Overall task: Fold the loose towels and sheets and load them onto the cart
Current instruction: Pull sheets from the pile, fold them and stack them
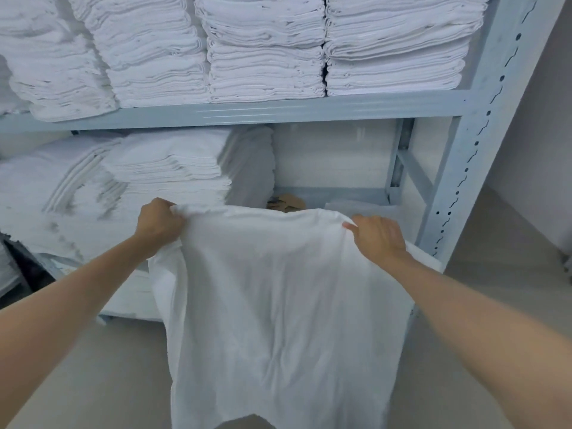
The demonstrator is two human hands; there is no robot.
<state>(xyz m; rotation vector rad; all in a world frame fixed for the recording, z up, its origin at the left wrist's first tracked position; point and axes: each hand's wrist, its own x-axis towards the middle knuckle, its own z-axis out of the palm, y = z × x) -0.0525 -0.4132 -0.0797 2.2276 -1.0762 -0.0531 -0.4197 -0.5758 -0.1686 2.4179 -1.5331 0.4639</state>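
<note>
I am pinching the white towel's (278, 305) top corners, left hand (159, 222) and right hand (379, 238) apart, letting it hang flat, probably for folding.

Head view: forward-down, close before shelving (309, 111).

towel (278, 305): bottom edge cropped | brown item (286, 203): mostly hidden, unidentifiable

Even cool light, soft focus, wide-angle bending at edges.
</note>
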